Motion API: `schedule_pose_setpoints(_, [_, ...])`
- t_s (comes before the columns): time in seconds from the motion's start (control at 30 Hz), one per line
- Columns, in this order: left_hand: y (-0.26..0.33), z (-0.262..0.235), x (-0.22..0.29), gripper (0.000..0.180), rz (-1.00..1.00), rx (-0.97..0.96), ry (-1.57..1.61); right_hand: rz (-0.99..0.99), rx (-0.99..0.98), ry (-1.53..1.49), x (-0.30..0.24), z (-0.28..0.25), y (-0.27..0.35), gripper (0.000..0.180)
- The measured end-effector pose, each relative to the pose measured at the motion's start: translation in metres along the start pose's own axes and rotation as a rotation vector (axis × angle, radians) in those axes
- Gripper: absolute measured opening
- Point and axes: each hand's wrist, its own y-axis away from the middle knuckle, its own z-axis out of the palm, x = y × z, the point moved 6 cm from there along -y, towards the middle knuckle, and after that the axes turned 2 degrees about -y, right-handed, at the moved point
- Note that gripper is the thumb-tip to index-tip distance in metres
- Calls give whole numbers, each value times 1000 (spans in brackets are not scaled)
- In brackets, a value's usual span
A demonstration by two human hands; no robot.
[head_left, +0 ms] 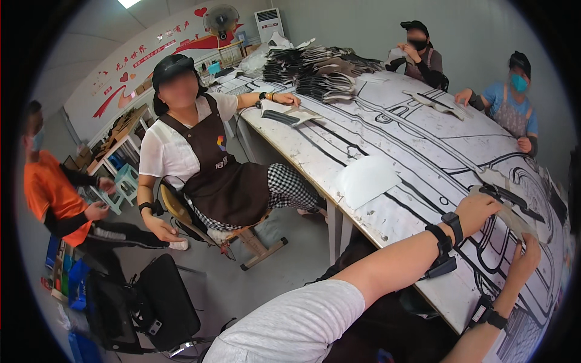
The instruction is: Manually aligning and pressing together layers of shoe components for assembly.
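Note:
At the right of the table, a grey-beige flat cut piece [513, 220] is held between both of my hands. My left hand [477, 212] grips its left end, the fingers partly hidden behind the wrist and the piece. On its lower edge, my right hand [526, 257] closes with thumb and fingertips. A black strip [513, 199] lies along or just beyond the piece's far edge; whether it is attached, I cannot tell. More pale material [544, 222] shows beneath and behind it. Both my wrists wear black bands.
The long table [423, 136] has a black-and-white printed top. A white rounded sheet [366, 181] lies near its front edge. Stacked dark and grey pieces [321, 69] rise at the far end. Several people sit or stand around; one seated person [206, 151] rests a hand on another piece [289, 115].

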Motion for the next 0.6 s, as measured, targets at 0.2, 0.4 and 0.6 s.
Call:
schedule_pose_setpoints(0.2, [-4,-3,3,22,9,10,4,72,-9,-40,6,0,-1,19])
schedule_pose_setpoints(0.4, [-2,-5,2,22,23,11,-17,62,-8,-22,2,2,-2,19])
schedule_pose_setpoints(0.6, [-1,-3,2,21,26,28,-9,78,-16,-35,4,2,-1,18])
